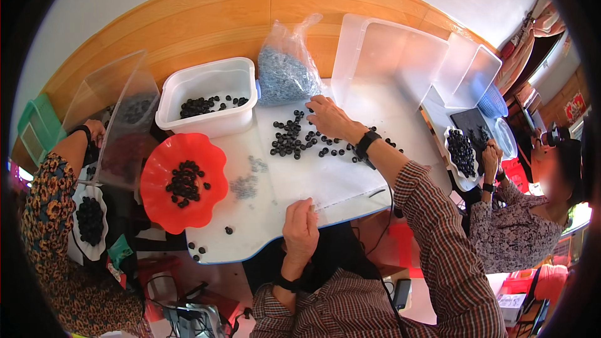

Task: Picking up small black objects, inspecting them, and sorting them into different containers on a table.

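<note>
Left hand (pixel 300 233) nearest me, pinched on something too small to tell; right hand (pixel 330 119) at 12 o'clock, fingers spread over black rings (pixel 289 141), grasping nothing.

the left hand (pixel 301 230) is curled at the edge of the white board (pixel 263 219), and what its fingertips pinch is too small to tell. the palm of the right hand (pixel 330 118) hides the black pieces (pixel 289 139) under it. the small grey bits (pixel 244 185) are too blurred to tell their shape. the black rim cuts off the person at the right (pixel 532 213), whose face is blurred.
</note>
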Available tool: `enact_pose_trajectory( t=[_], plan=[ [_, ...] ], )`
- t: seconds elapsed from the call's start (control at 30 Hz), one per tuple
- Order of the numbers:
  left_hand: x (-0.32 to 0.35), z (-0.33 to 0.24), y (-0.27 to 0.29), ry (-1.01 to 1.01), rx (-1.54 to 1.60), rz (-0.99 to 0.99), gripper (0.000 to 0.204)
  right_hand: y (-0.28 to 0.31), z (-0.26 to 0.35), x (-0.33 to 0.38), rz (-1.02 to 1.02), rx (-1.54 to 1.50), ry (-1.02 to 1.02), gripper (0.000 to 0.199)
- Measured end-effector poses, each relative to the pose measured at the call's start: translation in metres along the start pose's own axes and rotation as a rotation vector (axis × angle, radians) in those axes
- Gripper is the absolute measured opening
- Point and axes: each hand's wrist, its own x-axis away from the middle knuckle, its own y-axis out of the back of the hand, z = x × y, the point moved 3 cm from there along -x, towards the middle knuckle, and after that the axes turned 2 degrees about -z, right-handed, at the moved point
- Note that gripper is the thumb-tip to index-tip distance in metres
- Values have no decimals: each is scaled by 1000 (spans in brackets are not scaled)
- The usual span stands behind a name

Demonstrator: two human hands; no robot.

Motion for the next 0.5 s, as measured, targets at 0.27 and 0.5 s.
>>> enact_pose_trajectory(
  t=[0.27,0.5],
  plan=[
    [-3,2,2,-20,-27,-11,16,8,6,-12,-29,-270,-250,42],
    [0,1,-1,-27,-7,-22,16,10,-1,-10,-55,-341,-221,32]
  ],
)
